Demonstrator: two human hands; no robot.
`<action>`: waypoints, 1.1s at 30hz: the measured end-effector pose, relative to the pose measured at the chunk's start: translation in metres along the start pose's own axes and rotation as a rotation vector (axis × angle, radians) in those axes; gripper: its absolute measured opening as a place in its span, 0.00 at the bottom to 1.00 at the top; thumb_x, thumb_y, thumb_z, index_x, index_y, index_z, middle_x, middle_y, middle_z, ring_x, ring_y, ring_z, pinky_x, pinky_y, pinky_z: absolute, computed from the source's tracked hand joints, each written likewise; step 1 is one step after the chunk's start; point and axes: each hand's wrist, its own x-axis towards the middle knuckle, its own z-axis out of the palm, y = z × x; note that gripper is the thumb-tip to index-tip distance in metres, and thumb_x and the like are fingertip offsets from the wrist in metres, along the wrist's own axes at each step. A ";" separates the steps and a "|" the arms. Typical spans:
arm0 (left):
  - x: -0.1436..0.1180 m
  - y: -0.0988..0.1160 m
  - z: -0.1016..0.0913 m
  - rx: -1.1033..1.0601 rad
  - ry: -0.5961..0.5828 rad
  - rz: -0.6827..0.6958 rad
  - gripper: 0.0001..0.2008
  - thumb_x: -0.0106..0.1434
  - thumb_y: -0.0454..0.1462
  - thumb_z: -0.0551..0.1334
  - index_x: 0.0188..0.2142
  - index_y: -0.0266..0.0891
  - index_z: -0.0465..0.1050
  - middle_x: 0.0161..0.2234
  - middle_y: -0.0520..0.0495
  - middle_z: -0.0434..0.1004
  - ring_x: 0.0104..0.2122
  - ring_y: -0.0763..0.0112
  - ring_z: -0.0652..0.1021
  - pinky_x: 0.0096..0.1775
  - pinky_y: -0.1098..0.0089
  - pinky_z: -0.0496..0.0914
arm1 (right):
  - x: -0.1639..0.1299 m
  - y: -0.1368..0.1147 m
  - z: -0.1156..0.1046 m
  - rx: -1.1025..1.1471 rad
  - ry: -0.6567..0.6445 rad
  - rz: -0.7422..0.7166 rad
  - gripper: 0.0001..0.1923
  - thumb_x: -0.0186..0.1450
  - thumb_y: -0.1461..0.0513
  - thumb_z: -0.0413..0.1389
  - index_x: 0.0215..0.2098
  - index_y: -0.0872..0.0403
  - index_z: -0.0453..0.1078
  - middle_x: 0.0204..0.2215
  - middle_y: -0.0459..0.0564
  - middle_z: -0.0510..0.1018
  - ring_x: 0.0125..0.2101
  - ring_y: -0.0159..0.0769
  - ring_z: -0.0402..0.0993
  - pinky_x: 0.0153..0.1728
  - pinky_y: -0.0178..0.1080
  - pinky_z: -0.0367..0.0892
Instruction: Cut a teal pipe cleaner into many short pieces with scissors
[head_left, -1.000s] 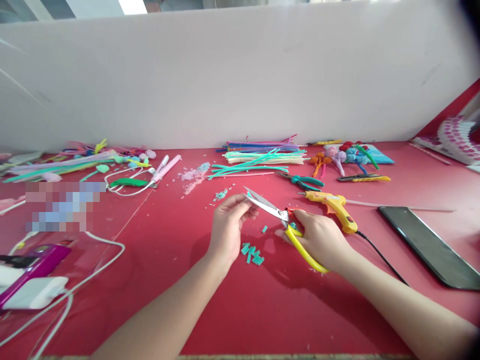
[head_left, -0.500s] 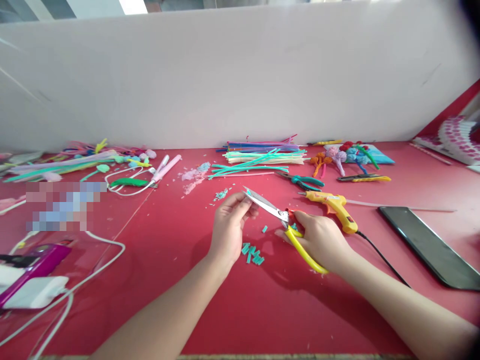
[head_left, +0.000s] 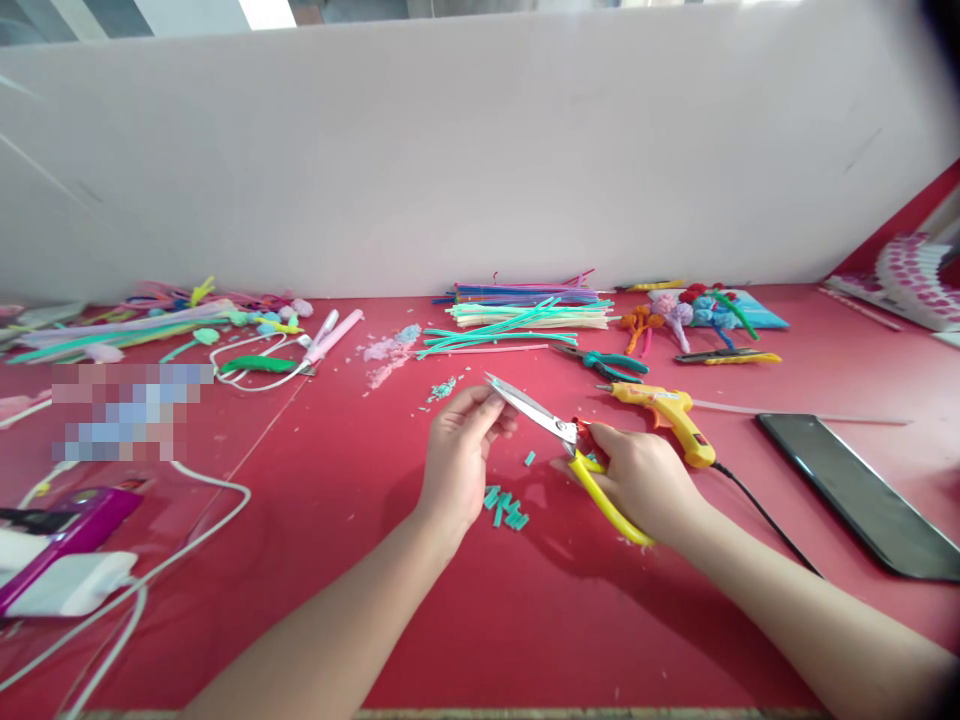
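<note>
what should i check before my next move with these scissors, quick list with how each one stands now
1. Scissors gripped in right hand: ok, fingers around the handles.
2. Left hand well clear of blades: not ok, its fingertips are right by the blade tips.
3. Material between the left fingertips: cannot tell, too small and partly hidden.
4. Cut teal pieces clear of the blades: ok, they lie on the table near the left wrist.
5. Glue gun cool: cannot tell from the picture.
6. Phone clear of the scissors: ok, off to the right.
</note>
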 end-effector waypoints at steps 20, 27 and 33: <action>-0.002 -0.003 -0.001 0.114 0.024 -0.069 0.05 0.52 0.35 0.62 0.29 0.35 0.69 0.23 0.50 0.72 0.23 0.78 0.71 0.28 0.76 0.65 | 0.003 0.000 -0.007 0.133 -0.041 0.101 0.18 0.55 0.48 0.47 0.19 0.52 0.53 0.14 0.42 0.62 0.16 0.27 0.53 0.18 0.32 0.43; -0.004 -0.006 0.001 0.149 -0.008 -0.110 0.04 0.50 0.34 0.62 0.27 0.36 0.70 0.21 0.52 0.70 0.21 0.78 0.70 0.26 0.75 0.64 | 0.005 -0.001 -0.009 0.338 -0.052 0.090 0.14 0.56 0.52 0.48 0.21 0.53 0.58 0.15 0.42 0.64 0.18 0.28 0.56 0.19 0.32 0.46; -0.010 -0.008 0.006 0.250 -0.248 -0.252 0.05 0.52 0.37 0.61 0.27 0.36 0.71 0.22 0.49 0.71 0.22 0.76 0.70 0.27 0.74 0.64 | 0.003 -0.002 -0.017 0.837 -0.122 0.111 0.10 0.56 0.57 0.48 0.31 0.55 0.64 0.20 0.43 0.66 0.20 0.28 0.60 0.20 0.31 0.54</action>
